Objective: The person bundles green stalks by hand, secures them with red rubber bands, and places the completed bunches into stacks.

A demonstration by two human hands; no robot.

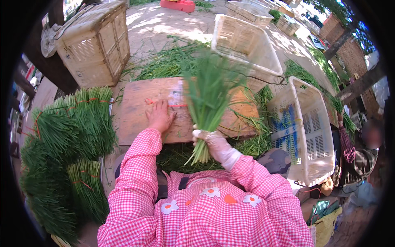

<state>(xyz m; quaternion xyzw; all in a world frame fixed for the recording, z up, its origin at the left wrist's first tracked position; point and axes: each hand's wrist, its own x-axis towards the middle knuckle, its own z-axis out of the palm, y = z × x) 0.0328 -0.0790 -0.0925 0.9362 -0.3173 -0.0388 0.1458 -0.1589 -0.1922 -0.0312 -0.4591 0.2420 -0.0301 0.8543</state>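
Note:
My right hand (pixel 214 144), in a whitish glove, is closed round the lower stems of a loose bunch of green chives (pixel 210 94). The bunch stands upright above the board's near edge, its leafy tops blurred by motion and its pale stem ends below my fist. My bare left hand (pixel 160 116) lies on the wooden board (pixel 133 103) with its fingers apart. Beside its fingertips lies a red tie (pixel 177 106); whether they touch it I cannot tell.
Tied chive bundles (pixel 90 123) are stacked at the left. A tall crate (pixel 86 49) stands behind them. Loose greens (pixel 166 61) lie beyond the board. Pale crates (pixel 247 41) stand behind and at the right (pixel 304 131). Another person's sleeve (pixel 346 144) shows at far right.

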